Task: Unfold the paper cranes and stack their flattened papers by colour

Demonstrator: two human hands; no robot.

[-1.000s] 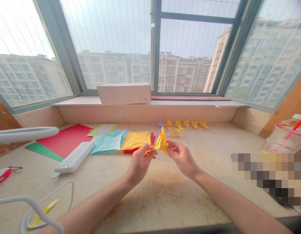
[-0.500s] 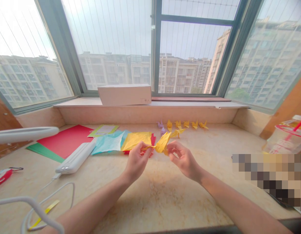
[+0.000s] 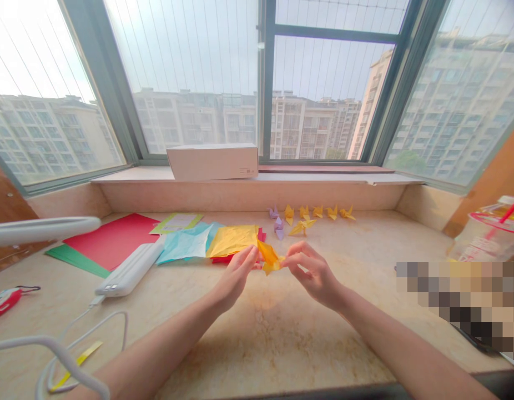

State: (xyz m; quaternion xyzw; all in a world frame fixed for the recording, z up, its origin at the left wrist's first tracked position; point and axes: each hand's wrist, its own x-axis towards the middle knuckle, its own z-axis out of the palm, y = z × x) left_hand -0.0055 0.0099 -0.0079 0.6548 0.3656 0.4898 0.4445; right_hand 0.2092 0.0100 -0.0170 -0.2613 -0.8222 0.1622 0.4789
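Between my hands, above the counter, is a yellow origami crane [image 3: 270, 259]. My left hand [image 3: 237, 273] grips its left side, fingers together and partly covering it. The fingertips of my right hand [image 3: 310, 271] pinch a pointed end on the crane's right. Just behind my left hand lies a yellow paper sheet [image 3: 234, 239] on top of red paper [image 3: 222, 259]. Farther back stand several small folded yellow cranes [image 3: 304, 212] in a row, with a larger yellow crane [image 3: 302, 226] and a purple crane [image 3: 278, 226] in front of them.
Light blue paper [image 3: 188, 243], a red sheet [image 3: 115, 239] and a white power bank [image 3: 130, 270] with a cable [image 3: 124, 328] lie left. A white box [image 3: 213, 162] rests on the sill. At right stands a plastic cup [image 3: 490, 233] with a red straw.
The yellow crane has turned and dropped slightly in my hands. My left fingers have straightened along its side, and my right fingertips have shifted left onto its pointed end.
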